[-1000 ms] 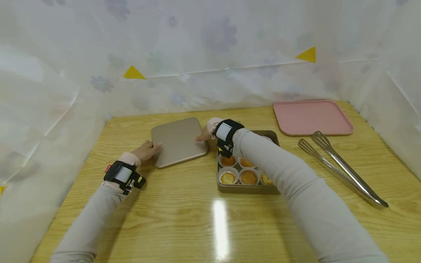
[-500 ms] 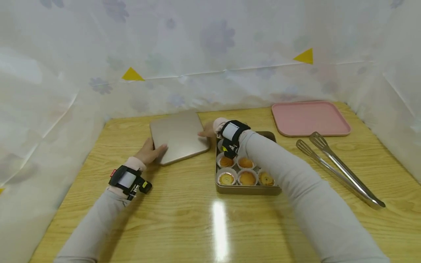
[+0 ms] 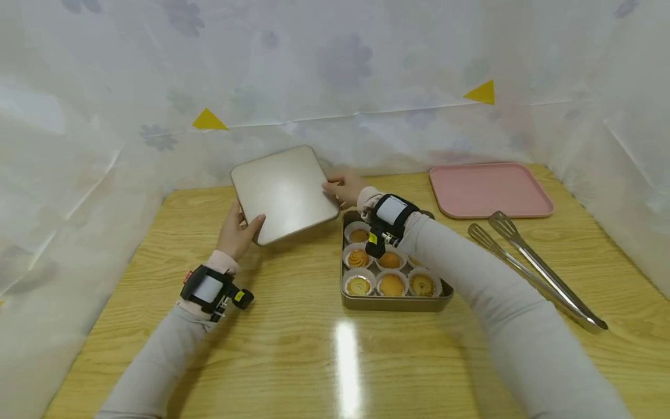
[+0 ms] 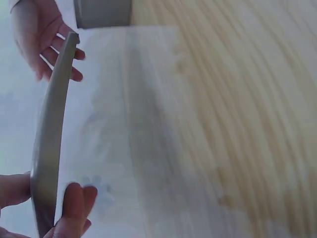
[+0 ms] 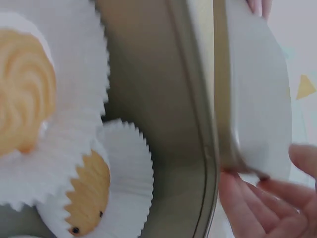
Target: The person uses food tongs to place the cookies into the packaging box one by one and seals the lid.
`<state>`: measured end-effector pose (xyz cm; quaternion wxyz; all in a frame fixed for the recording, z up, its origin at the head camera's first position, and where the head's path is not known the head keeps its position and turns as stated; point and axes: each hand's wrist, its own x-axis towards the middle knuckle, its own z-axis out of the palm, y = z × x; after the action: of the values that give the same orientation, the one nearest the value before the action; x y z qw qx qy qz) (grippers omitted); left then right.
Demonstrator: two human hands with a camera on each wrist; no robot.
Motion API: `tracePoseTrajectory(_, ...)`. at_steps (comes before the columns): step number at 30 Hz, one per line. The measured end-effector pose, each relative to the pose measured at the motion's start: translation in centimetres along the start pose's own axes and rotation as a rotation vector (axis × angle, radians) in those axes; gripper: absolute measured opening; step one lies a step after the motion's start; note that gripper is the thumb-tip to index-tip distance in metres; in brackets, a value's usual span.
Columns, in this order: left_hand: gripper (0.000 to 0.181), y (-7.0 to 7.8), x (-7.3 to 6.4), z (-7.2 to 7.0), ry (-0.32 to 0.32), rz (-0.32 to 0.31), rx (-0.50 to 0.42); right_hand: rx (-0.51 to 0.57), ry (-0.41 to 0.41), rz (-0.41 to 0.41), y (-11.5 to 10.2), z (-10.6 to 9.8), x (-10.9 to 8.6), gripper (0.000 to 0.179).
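Observation:
A flat, bronze-coloured tin lid [image 3: 285,195] is held tilted above the table, its far edge raised. My left hand [image 3: 235,233] grips its left side, thumb on top; the left wrist view shows fingers [image 4: 74,210] beneath the lid [image 4: 52,134]. At its right edge my right hand [image 3: 346,189] pinches the lid between thumb and fingers. To the right stands the matching tin [image 3: 398,304], uncovered, with several cookies [image 3: 391,285] in white paper cups. My right forearm hides part of the tin. Close up, the right wrist view has a swirled cookie [image 5: 25,91] and the tin's wall [image 5: 163,124].
A pink tray [image 3: 489,191] lies at the back right of the wooden table [image 3: 282,349]. Metal tongs [image 3: 539,270] rest in front of it, jaws apart. A patterned sheet [image 3: 335,75] hangs behind the table and along its sides.
The lid has come up off the table and now tilts, its far edge highest. Both hands have risen with it. The tin, tray and tongs have stayed put.

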<state>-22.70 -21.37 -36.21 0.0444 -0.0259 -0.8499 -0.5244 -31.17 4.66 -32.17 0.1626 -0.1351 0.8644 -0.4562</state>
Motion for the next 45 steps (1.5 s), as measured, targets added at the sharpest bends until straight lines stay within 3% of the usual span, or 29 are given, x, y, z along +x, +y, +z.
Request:
tracePoseTrajectory(6, 0.076, 1.7, -0.2, 1.2, 0.02, 0.006, -0.202, 0.105, 0.09, -0.027, 0.7, -1.9, -2.4, 0.047)
tracePoseTrajectory(13, 0.077, 3.6, -1.3, 3.1, -0.06, 0.016, -0.388, 0.129, 0.167, -0.094, 1.8, -4.5, -7.1, 0.047)
tracePoseTrajectory(21, 0.078, 6.1, -3.0, 5.3, -0.173, 0.068, -0.344, 0.109, 0.252, -0.118, 2.9, -6.5, -13.8, 0.048)
tracePoseTrajectory(28, 0.08, 7.5, -4.3, 7.1, -0.299, 0.099, -0.388, 0.076, 0.349, -0.121, 5.0, -7.1, -18.1, 0.05)
tracePoseTrajectory(37, 0.081, 7.9, -5.8, 8.5, -0.397, 0.087, -0.381, 0.143, 0.43, -0.113, 7.8, -6.4, -21.3, 0.046)
tracePoseTrajectory(41, 0.082, 7.5, -6.4, 8.8, -0.407, 0.076, -0.344, 0.123, 0.446, -0.1, 8.7, -5.4, -22.0, 0.045)
tracePoseTrajectory(45, 0.083, 7.0, -7.1, 9.3, -0.39, 0.121, -0.278, 0.063, 0.464, -0.146, 9.3, -4.4, -22.7, 0.042)
